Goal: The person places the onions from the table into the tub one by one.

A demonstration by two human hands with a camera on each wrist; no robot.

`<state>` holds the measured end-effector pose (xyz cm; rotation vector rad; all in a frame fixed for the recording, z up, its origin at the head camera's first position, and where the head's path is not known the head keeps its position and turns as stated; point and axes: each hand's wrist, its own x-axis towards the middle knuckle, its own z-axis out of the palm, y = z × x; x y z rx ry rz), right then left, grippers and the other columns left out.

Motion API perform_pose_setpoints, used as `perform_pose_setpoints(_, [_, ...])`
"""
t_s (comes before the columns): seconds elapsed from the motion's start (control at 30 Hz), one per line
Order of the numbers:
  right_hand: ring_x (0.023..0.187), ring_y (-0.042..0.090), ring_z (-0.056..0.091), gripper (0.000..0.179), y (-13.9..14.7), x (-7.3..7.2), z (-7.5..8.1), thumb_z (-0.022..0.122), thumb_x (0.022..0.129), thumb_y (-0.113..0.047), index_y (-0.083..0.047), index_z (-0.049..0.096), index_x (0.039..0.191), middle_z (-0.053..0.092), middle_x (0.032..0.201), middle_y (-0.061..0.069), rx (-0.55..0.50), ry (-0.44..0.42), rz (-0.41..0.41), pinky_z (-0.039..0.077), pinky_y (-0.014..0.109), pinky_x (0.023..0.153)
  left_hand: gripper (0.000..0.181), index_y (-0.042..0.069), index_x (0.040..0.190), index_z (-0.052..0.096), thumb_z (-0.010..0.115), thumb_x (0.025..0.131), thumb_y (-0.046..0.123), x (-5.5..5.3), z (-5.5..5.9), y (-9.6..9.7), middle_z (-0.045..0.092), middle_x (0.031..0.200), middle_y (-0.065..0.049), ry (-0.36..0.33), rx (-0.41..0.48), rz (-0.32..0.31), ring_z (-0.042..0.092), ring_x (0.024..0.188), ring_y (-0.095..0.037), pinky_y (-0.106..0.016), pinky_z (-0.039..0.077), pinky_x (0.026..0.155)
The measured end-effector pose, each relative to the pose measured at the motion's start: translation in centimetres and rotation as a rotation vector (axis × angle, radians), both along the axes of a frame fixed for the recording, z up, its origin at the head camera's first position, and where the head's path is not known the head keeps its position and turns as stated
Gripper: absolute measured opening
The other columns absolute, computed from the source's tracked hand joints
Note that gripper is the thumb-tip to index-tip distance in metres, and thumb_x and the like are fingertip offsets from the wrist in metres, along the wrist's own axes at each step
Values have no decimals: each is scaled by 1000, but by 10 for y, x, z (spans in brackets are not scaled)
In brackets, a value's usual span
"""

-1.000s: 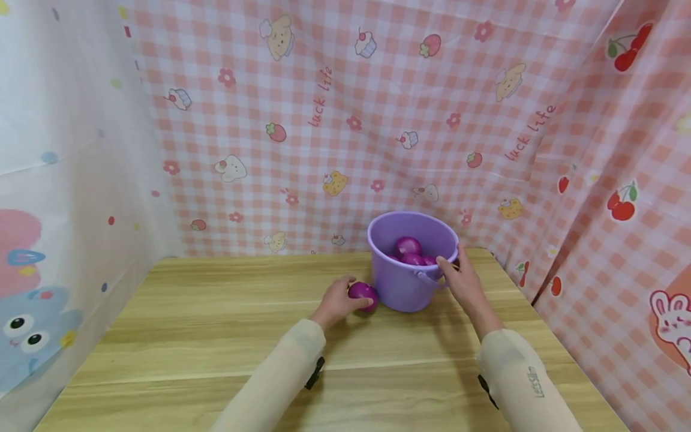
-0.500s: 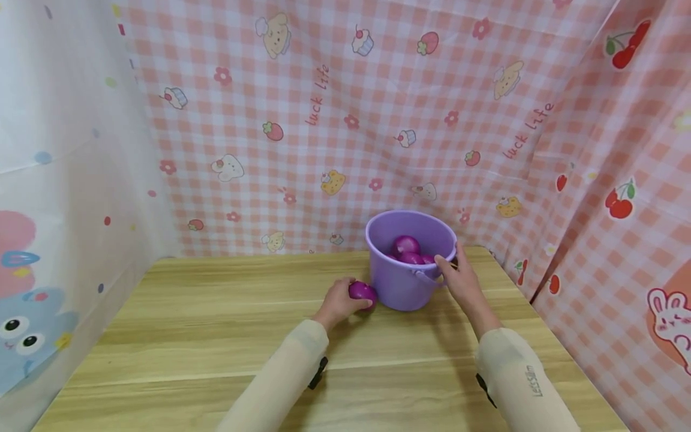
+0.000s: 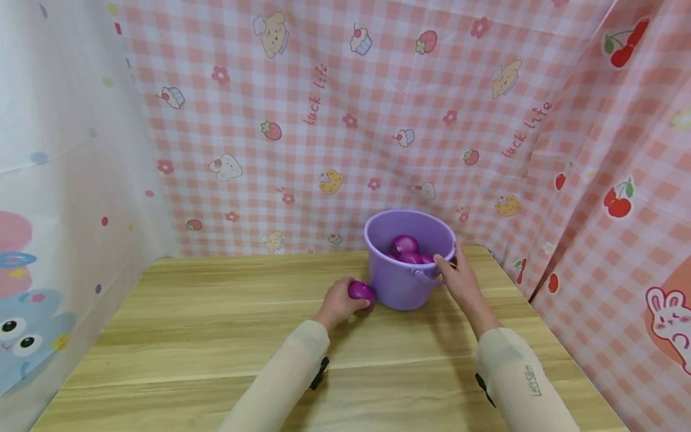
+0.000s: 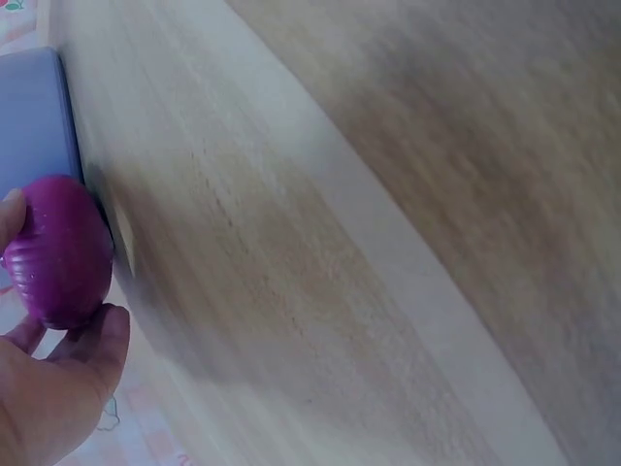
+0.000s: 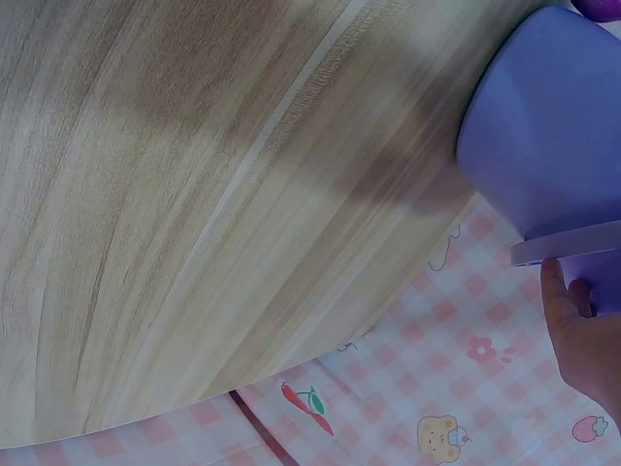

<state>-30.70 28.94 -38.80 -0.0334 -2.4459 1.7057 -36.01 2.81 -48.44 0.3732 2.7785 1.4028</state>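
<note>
My left hand (image 3: pixel 338 303) holds a glossy purple onion (image 3: pixel 360 293) with thumb and fingers around it, just left of the bucket's base. In the left wrist view, faint ridges run over the onion (image 4: pixel 64 252), which lies low against the table. A light purple bucket (image 3: pixel 402 285) stands upright. Several more purple onions (image 3: pixel 406 245) lie inside it, partly hidden by its wall. My right hand (image 3: pixel 461 282) grips the bucket's right rim near the handle (image 3: pixel 426 277). The right wrist view shows its fingertips at the rim of the bucket (image 5: pixel 553 126).
The wood-grain table (image 3: pixel 216 324) reaches back to a pink checked curtain (image 3: pixel 302 150). A white patterned curtain (image 3: pixel 70 150) hangs on the left, and another checked curtain (image 3: pixel 648 252) on the right. The bucket stands near the table's back right.
The view has shifted very slightly. Both hands keep their places, the left on the onion and the right on the bucket's rim.
</note>
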Motion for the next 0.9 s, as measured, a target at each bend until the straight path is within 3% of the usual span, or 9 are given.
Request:
perform_pose_setpoints(0.6, [142,41,30,75,0,-1,0,47,104,-32,-14,1,160,27,155,29,11,13,1,34,51,113,63,-5,130,55,84,78,18,2,10,-20,61,121,-24,33,14,23,60,111,-38,-47,52,95])
perform_pose_setpoints(0.9, [143,41,29,76,-1,1,-1,47,105,-33,-14,-4,160,25,157,29,18,-2,3,34,51,112,60,-4,128,57,84,79,19,1,20,-32,62,121,-22,35,26,25,61,110,-36,-45,53,94])
